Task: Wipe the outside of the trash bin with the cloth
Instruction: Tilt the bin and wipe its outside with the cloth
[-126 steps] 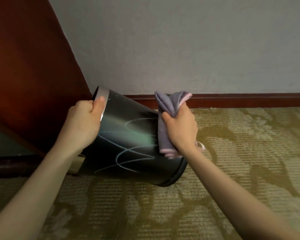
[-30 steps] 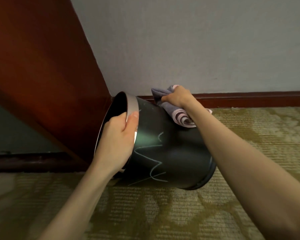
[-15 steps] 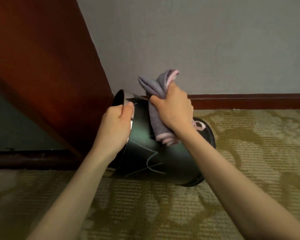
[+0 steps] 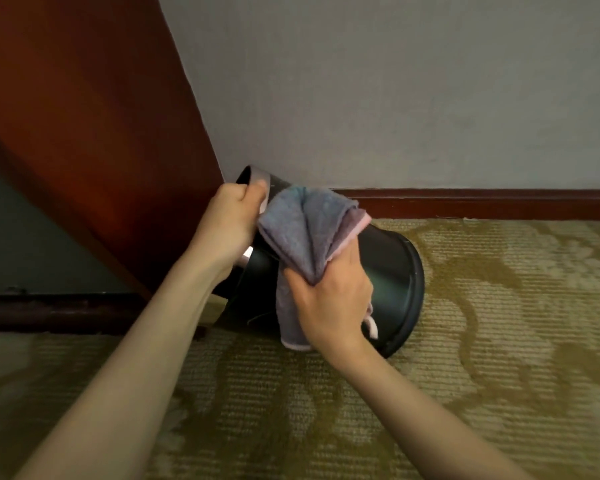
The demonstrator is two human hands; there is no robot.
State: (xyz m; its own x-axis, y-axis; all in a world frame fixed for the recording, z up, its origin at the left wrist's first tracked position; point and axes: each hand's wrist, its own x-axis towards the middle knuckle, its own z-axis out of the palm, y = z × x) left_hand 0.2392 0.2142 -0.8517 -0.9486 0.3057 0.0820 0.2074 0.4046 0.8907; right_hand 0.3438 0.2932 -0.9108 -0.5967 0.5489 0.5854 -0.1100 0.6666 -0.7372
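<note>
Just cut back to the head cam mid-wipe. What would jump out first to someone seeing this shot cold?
The round black trash bin tipped on its side on the patterned olive carpet, its mouth toward the reddish wooden panel on the left. The left hand grips the bin's silver rim band, while the right hand presses a bunched grey-purple cloth with pink edging over its upper side.

We note a patterned olive carpet (image 4: 465,393) from four to eight o'clock, a grey wall (image 4: 378,91) at twelve, a dark skirting (image 4: 482,202) at three, and a reddish wood panel (image 4: 84,116) at ten.
</note>
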